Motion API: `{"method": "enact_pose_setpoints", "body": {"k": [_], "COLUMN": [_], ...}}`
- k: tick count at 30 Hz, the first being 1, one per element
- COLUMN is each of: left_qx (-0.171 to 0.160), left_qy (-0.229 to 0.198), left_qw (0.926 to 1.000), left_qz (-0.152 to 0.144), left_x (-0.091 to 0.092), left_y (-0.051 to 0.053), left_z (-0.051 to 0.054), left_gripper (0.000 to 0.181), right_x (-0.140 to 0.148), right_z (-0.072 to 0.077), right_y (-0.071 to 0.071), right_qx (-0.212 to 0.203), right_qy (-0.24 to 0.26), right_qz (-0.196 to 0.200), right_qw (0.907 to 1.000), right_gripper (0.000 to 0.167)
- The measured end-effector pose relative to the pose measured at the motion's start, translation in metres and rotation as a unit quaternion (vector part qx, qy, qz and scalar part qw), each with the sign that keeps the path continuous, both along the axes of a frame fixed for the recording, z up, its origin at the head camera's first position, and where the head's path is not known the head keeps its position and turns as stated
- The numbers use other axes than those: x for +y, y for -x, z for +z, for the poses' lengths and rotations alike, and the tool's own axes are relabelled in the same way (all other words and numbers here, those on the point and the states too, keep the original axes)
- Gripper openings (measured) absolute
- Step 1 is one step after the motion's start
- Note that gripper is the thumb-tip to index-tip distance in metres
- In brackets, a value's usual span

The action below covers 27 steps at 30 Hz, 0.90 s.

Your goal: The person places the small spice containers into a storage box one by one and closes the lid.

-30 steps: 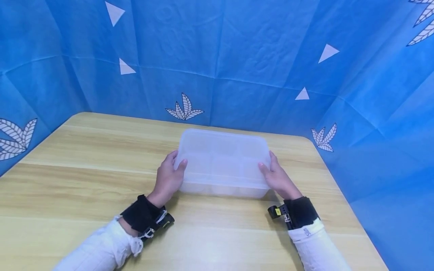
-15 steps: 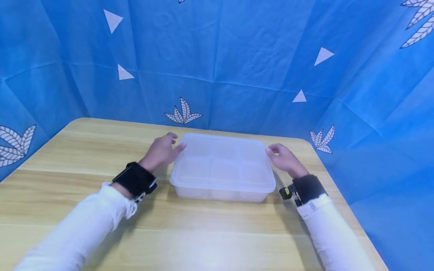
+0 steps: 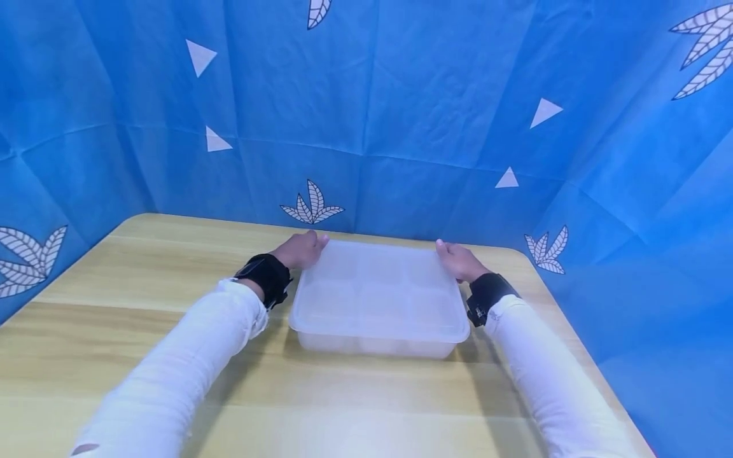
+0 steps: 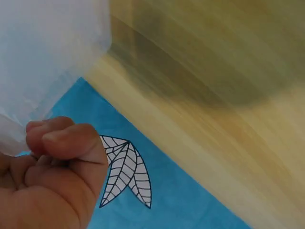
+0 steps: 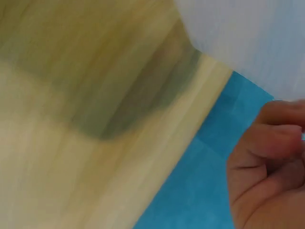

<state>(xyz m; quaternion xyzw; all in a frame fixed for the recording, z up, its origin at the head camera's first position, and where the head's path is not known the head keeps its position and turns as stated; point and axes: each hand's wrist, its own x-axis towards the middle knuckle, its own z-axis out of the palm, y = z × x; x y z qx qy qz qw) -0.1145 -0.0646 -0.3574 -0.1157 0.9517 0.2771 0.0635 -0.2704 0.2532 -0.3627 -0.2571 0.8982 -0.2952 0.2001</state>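
A translucent white plastic storage box (image 3: 378,346) sits on the table with its lid (image 3: 380,292) on top. Faint compartment lines show through the lid. My left hand (image 3: 302,249) is at the far left corner, thumb on top and fingers curled under the lid's edge; the left wrist view shows these curled fingers (image 4: 71,140) at the rim. At the far right corner, my right hand (image 3: 460,261) pinches the lid's edge in the same way, and its bent fingers (image 5: 276,138) appear in the right wrist view. What the box holds cannot be made out.
The pale wood-grain table (image 3: 366,407) has its back edge just behind the box. A blue curtain (image 3: 435,95) with white triangles and leaf prints hangs behind the table and along both sides.
Both hands have let go of the lid's left and right sides, moved away from me to the far corners, and gripped the edge there. The box stays in about the same place.
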Motion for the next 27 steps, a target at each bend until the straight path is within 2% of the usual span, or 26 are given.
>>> {"method": "enact_pose_setpoints", "body": {"k": [2,5,9,10,13,15,17,20,24,27], "left_qx": [-0.007,0.004,0.033,0.039,0.054,0.051,0.042,0.023,0.018,0.022], "left_qy": [-0.004,-0.009,-0.033,-0.044,-0.088,-0.127,-0.159,-0.201,-0.2,-0.183], "left_qw": [1.0,0.9999,0.9973,0.9957,0.9883,0.9819,0.9774,0.9709,0.973,0.9774], "left_qz": [0.003,0.014,0.056,0.071,0.112,0.131,0.133,0.128,0.114,0.104], "left_x": [0.002,0.004,0.004,0.003,0.001,0.0,0.002,0.012,0.031,0.041], "left_y": [-0.003,-0.003,0.001,0.001,-0.003,-0.011,-0.023,-0.047,-0.08,-0.097], "left_z": [0.0,0.0,-0.004,-0.004,-0.007,-0.007,-0.008,-0.01,-0.013,-0.013], "left_gripper": [0.062,0.059,0.053,0.053,0.055,0.059,0.063,0.063,0.066,0.075], "right_x": [0.0,0.001,0.0,0.0,0.003,0.009,0.017,0.03,0.042,0.046], "right_z": [-0.004,-0.007,-0.005,-0.005,-0.003,-0.002,-0.003,-0.007,-0.011,-0.012], "right_y": [0.0,0.0,0.002,0.002,0.0,-0.005,-0.014,-0.037,-0.075,-0.095], "right_qx": [-0.006,0.003,0.032,0.03,-0.02,-0.065,-0.098,-0.118,-0.101,-0.06], "right_qy": [0.004,0.009,0.01,0.018,0.063,0.097,0.118,0.127,0.123,0.103], "right_qz": [0.003,0.014,0.006,-0.002,-0.038,-0.053,-0.058,-0.061,-0.089,-0.104], "right_qw": [1.0,0.9999,0.9994,0.9994,0.9971,0.9917,0.9864,0.983,0.9833,0.9873], "right_gripper": [0.074,0.07,0.066,0.066,0.068,0.069,0.07,0.067,0.061,0.065]}}
